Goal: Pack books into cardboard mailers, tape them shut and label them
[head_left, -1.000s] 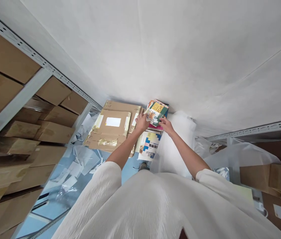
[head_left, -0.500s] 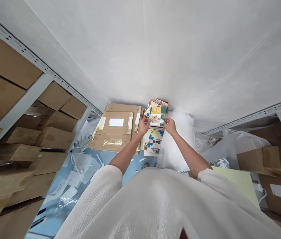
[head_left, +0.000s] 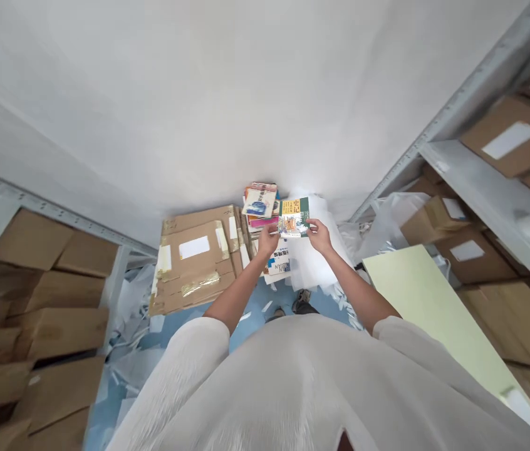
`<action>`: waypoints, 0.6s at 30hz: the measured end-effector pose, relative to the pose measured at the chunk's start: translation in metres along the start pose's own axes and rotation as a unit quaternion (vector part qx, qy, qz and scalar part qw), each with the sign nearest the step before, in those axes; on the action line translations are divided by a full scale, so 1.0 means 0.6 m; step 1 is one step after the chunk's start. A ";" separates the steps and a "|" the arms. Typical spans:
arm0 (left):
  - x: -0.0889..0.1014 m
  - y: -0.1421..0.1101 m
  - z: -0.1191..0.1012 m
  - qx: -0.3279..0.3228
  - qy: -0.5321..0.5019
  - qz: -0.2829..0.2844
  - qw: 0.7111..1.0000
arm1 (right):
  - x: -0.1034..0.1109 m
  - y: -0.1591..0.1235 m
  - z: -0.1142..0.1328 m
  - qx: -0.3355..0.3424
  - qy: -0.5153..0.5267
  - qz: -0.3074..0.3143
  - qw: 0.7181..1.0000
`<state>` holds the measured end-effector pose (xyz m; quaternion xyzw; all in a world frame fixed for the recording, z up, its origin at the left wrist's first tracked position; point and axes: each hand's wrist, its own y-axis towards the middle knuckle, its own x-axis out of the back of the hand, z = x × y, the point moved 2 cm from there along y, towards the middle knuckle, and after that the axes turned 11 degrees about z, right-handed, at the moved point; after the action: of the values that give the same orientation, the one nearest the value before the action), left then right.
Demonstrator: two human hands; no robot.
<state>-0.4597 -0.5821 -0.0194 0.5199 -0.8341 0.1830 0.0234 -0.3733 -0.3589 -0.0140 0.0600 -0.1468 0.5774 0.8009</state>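
A green, yellow and white book [head_left: 294,216] is held up in front of me by both hands, its illustrated cover facing me. My left hand [head_left: 269,240] is closed on its lower left edge, and my right hand [head_left: 319,236] pinches its right edge. Behind and to the left is a pile of books [head_left: 259,202], a pale one with a blue picture on top. Below the held book, a white and blue book [head_left: 278,260] lies partly covered by my left hand and the held book.
Flattened cardboard boxes [head_left: 194,269] are stacked left of the books, and white wrapping sheet [head_left: 314,263] lies on the right. A pale green board [head_left: 434,313] stands nearer on my right. Shelves of cartons [head_left: 72,326] flank both sides. Paper scraps litter the blue floor [head_left: 246,319].
Both hands have lifted the green book off the pile and carried it right, uncovering the pale book beneath. My view has turned right, bringing more of the green board and right shelves into sight.
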 end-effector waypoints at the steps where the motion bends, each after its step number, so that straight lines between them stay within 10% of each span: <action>1: -0.023 0.000 -0.007 -0.007 0.000 0.015 1.000 | 0.021 -0.018 -0.006 -0.004 0.001 -0.019 1.000; 18: -0.533 -0.071 -0.111 -0.076 0.032 0.323 0.943 | 0.388 -0.374 -0.165 -0.123 0.007 -0.309 0.943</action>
<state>-0.2860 -0.3022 -0.0190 0.2129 -0.9675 0.1335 0.0286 -0.0776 -0.1945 -0.0208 -0.0009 -0.1855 0.2794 0.9421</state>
